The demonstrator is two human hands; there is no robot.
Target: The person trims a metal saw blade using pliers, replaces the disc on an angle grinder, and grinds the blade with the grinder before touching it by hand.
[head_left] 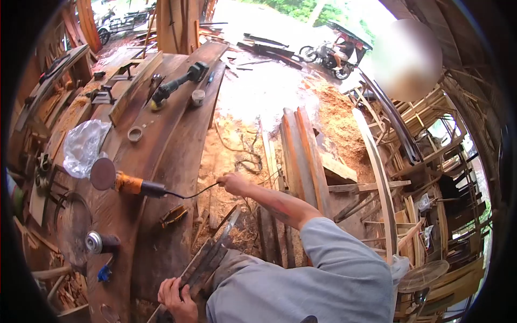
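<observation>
My right hand (234,183) is closed around the black power cord (195,192). The cord runs left to an orange and black angle grinder (132,184) with a brown sanding disc (103,174), lying on the wooden workbench (177,145). My left hand (177,300) is low in view, with its fingers curled over a long dark strip (203,262) that looks like wood. What lies under its palm is hidden. An orange and black hand tool (174,216) rests on the bench between the grinder and my body.
On the bench are a clear plastic bag (85,146), a cordless power tool (177,86), a small tub (197,98), a round container (134,133) and a metal can (102,242). Planks (301,156) and sawdust (336,118) lie beyond. A person sits on a motorcycle (326,56) outside.
</observation>
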